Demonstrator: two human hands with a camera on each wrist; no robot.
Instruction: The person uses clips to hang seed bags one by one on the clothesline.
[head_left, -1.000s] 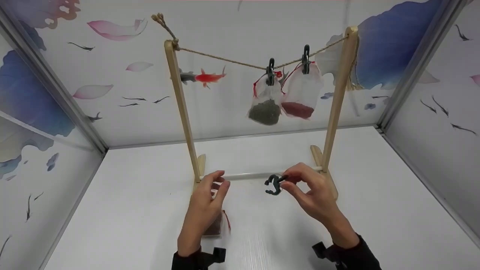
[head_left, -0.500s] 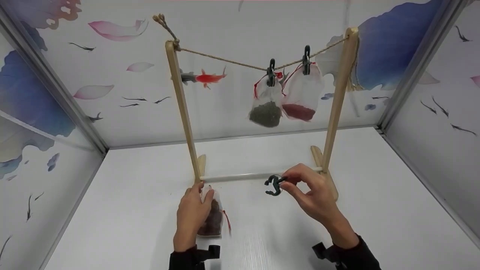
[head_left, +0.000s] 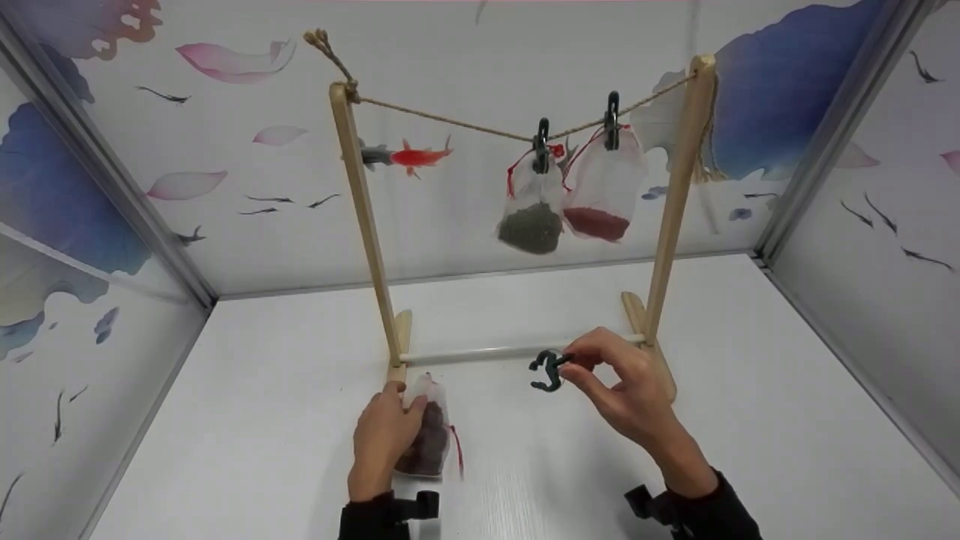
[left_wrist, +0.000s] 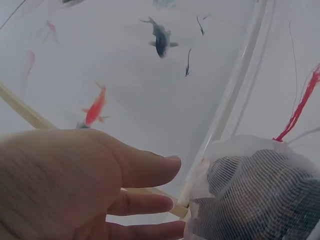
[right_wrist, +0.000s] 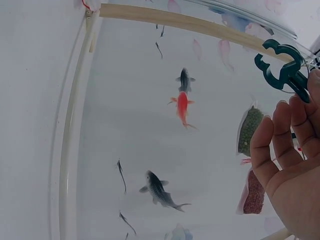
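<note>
Between thumb and fingers my right hand (head_left: 626,382) pinches a dark green clothespin (head_left: 547,370), its jaws spread toward the left; the right wrist view shows the same clothespin (right_wrist: 282,67) up close. A white mesh drawstring bag (head_left: 429,442) of dark brown contents and a red cord lies on the table at the left. My left hand (head_left: 386,439) is at this bag's left side, thumb at its edge. Seen from the left wrist, the hand's (left_wrist: 100,180) fingers are fairly straight and reach the mesh bag (left_wrist: 255,190); the contact itself is partly hidden.
A wooden frame (head_left: 364,225) with a sagging twine line (head_left: 442,116) stands ahead. Dark clothespins hold a bag of green contents (head_left: 531,225) and a bag of red contents (head_left: 598,223) on the line. A white rod (head_left: 480,352) joins the posts low down.
My left hand has come down and left from above the bag to its left side, uncovering more of it. The bag has shifted slightly. My right hand keeps still with the clothespin.
</note>
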